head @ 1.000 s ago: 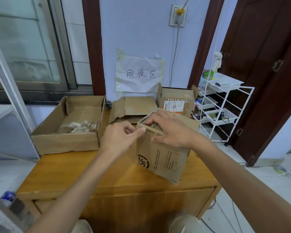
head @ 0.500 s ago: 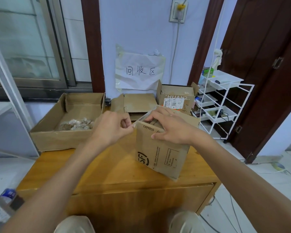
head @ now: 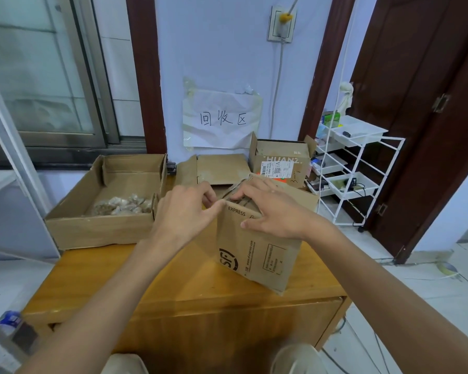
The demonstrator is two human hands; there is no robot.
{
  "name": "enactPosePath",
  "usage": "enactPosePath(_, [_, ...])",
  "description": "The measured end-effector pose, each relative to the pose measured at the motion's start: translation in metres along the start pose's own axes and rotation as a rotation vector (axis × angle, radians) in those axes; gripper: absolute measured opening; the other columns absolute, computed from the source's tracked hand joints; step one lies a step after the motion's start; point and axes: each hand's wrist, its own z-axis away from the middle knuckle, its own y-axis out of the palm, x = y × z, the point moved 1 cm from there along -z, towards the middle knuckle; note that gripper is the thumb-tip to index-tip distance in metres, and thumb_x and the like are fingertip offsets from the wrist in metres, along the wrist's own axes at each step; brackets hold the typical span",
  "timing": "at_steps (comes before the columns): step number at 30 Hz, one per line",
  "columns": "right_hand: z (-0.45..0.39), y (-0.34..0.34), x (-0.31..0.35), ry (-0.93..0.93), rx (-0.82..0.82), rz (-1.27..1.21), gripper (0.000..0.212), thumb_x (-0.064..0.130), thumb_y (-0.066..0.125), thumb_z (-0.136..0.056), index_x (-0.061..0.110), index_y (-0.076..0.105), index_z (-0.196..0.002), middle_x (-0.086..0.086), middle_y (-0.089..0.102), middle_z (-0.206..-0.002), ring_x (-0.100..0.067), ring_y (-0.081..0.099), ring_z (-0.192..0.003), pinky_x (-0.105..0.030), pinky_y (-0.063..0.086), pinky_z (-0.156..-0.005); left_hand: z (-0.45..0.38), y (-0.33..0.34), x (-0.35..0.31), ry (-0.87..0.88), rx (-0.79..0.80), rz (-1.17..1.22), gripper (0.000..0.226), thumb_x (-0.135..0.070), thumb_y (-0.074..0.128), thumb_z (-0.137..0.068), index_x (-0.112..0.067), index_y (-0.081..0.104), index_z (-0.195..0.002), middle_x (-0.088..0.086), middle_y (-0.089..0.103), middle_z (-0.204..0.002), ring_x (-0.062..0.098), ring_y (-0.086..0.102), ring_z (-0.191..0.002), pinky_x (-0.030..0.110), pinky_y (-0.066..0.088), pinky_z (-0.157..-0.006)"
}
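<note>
A brown SF Express cardboard box (head: 257,255) stands slightly tilted on the wooden table (head: 135,279), towards its right front. My left hand (head: 184,214) is at the box's top left corner, fingers curled in and pinching at the top edge with the thumb against the corner. My right hand (head: 273,209) lies over the box top with its fingers spread fairly straight and the thumb pressed on the front face. What sits between my left fingertips is hidden.
A wide open carton (head: 100,230) with crumpled packing scraps (head: 122,206) occupies the table's left. Behind stand a low opened box (head: 222,168) and a labelled box (head: 278,163). A white wire rack (head: 362,168) stands right of the table, beside a dark door (head: 430,103).
My left hand, which had pulled a little away to the left half a second ago, is back against the box's top corner. My right hand has stayed on the box top.
</note>
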Motion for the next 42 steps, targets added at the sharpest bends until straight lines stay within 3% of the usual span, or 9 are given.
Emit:
enactPosePath(7, [0.0,-0.007,0.005,-0.015,0.054,0.011,0.043,0.047,0.074,-0.092,0.039,0.059,-0.131,0.007,0.05,-0.133,-0.017,0.036,-0.133,-0.04,0.036,-0.11,-0.006,0.008,0.021,-0.14,0.059,0.292,0.021,-0.032,0.069,-0.095,-0.036,0.072,-0.075,-0.02,0.072,-0.068,0.001,0.071,-0.068,0.039,0.062,-0.074])
enactPosePath(15, [-0.01,-0.039,-0.022,0.098,0.043,-0.017,0.033,0.033,0.058,-0.106,0.034,0.063,-0.139,0.002,0.053,-0.125,-0.015,0.052,-0.113,-0.036,0.045,-0.105,-0.029,-0.005,0.034,-0.493,0.145,0.784,0.004,-0.013,0.076,-0.093,-0.015,0.077,-0.089,0.015,0.068,-0.073,0.013,0.058,-0.049,0.03,0.053,-0.051])
enactPosePath(17, [-0.005,-0.033,-0.026,0.153,0.124,-0.122,0.035,0.028,0.054,-0.109,0.029,0.059,-0.143,0.007,0.055,-0.126,-0.006,0.061,-0.097,-0.022,0.056,-0.086,-0.033,-0.007,0.032,-0.567,0.175,0.89,0.007,-0.015,0.076,-0.093,-0.018,0.074,-0.098,0.006,0.074,-0.077,0.01,0.065,-0.054,0.023,0.053,-0.053])
enactPosePath(21, [-0.001,-0.018,-0.029,0.277,0.049,-0.31,0.031,0.022,0.046,-0.111,0.023,0.059,-0.139,-0.002,0.07,-0.108,-0.025,0.076,-0.072,-0.046,0.064,-0.061,-0.04,-0.006,0.029,-0.592,0.106,0.99,0.015,-0.029,0.072,-0.097,-0.025,0.069,-0.11,0.001,0.078,-0.099,0.013,0.076,-0.082,0.023,0.055,-0.066])
enactPosePath(26, [0.006,-0.019,-0.021,0.416,-0.039,-0.523,0.023,0.021,0.061,-0.103,0.02,0.059,-0.126,-0.012,0.072,-0.115,-0.032,0.075,-0.061,-0.045,0.063,-0.061,-0.049,-0.026,0.029,-0.221,0.166,0.25,0.034,-0.035,0.077,-0.089,-0.035,0.061,-0.118,-0.016,0.066,-0.111,0.01,0.067,-0.097,0.033,0.052,-0.082])
enactPosePath(29, [0.015,-0.018,-0.019,0.449,-0.071,-0.504,0.009,0.021,0.063,-0.1,0.014,0.067,-0.106,-0.015,0.077,-0.091,-0.034,0.075,-0.061,-0.046,0.064,-0.065,-0.044,-0.047,0.004,-0.016,0.193,-0.125,0.024,-0.038,0.071,-0.092,-0.045,0.065,-0.114,-0.024,0.063,-0.105,0.013,0.066,-0.104,0.038,0.055,-0.086])
enactPosePath(31, [0.021,-0.019,-0.018,0.467,-0.078,-0.51,0.014,0.02,0.066,-0.099,0.008,0.069,-0.092,-0.018,0.077,-0.079,-0.035,0.076,-0.063,-0.045,0.064,-0.066,-0.032,-0.053,-0.021,0.037,0.182,-0.155,0.015,-0.047,0.059,-0.097,-0.043,0.067,-0.11,-0.021,0.064,-0.102,0.016,0.065,-0.104,0.036,0.052,-0.079])
enactPosePath(35, [0.032,-0.024,-0.019,0.496,-0.085,-0.5,0.019,0.016,0.066,-0.099,0.002,0.072,-0.088,-0.016,0.076,-0.071,-0.032,0.077,-0.066,-0.04,0.065,-0.068,-0.006,-0.04,-0.066,0.062,0.393,-0.32,0.068,-0.086,0.028,-0.089,-0.038,0.063,-0.123,-0.007,0.069,-0.117,0.023,0.062,-0.113,0.038,0.042,-0.076])
enactPosePath(42, [0.049,-0.037,-0.024,0.56,0.019,-0.651,0.018,0.011,0.07,-0.095,-0.007,0.072,-0.097,-0.017,0.079,-0.085,-0.031,0.08,-0.079,-0.026,0.064,-0.066,-0.01,-0.024,-0.062,0.15,0.616,-0.196,0.093,-0.087,0.042,-0.083,-0.029,0.037,-0.155,-0.007,0.036,-0.163,0.018,0.035,-0.147,0.038,0.031,-0.115])
